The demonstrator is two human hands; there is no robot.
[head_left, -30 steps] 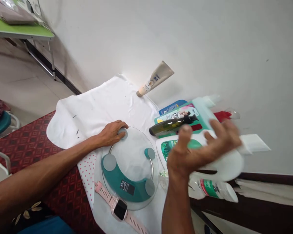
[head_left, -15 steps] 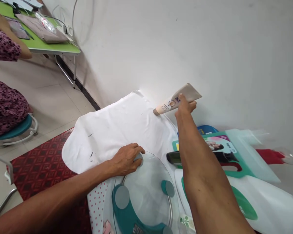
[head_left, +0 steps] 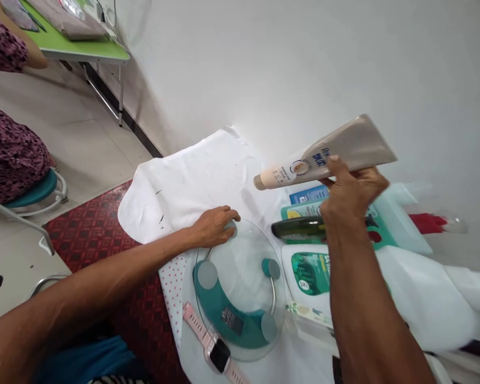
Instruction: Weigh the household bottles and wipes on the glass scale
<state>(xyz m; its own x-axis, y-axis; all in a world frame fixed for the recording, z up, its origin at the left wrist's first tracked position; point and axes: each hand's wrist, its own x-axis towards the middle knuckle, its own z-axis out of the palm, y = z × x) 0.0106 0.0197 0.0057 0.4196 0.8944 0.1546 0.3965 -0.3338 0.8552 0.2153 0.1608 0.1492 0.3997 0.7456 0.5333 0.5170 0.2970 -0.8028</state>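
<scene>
1. Our right hand (head_left: 354,194) is closed on the beige tube (head_left: 344,149), thumb laid over its printed face and fingers behind it.
2. We hold that tube above the surface, toward the far part of its right edge, in front of the wall (head_left: 304,58); its cap is the lower end, and its broad flat end is the higher one.
3. Our left hand (head_left: 214,226) is at the far rim of the glass scale (head_left: 248,272), thumb and fingertips bent around a round grey pad; we cannot tell whether it grips the glass or only rests there.
4. The scale sits on the white cloth (head_left: 192,178) covering the surface, and its display (head_left: 232,321) shows digits too blurred for us to read.
5. By the scale's rim, near the surface's left edge, we see a watch (head_left: 220,356) with a pink strap.
6. Along the right edge we find a blue pack (head_left: 309,195), a dark green bottle (head_left: 298,228) and a white jug (head_left: 420,293) with a green label, partly hidden by our right forearm.
7. Beyond the left edge, another person's patterned sleeve (head_left: 2,42) is beside a green table (head_left: 84,50).
</scene>
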